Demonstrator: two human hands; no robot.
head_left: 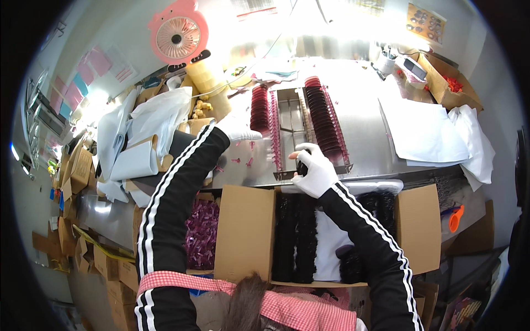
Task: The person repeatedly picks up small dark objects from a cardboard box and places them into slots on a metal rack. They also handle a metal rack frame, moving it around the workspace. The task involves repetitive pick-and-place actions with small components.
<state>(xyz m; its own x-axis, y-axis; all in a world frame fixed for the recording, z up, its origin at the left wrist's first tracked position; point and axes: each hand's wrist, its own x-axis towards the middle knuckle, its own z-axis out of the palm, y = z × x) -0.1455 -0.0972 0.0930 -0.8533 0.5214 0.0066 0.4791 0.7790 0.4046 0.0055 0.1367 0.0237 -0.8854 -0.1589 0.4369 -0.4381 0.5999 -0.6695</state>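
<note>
- Black small piece (302, 167) is held in the right hand (319, 174), at the near end of the metal rack (288, 95).
- Rack's long axis runs away from the body.
- Left hand (241, 129), grip I cannot tell, is nearer the left disc row (259, 108).

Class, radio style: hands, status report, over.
Left hand: outstretched beside dark red stack. Right hand: gripping black piece. Loose purple pieces lie on metal table.

Metal worktable (361, 116); pale wall (124, 33); white glare (331, 41) behind.
</note>
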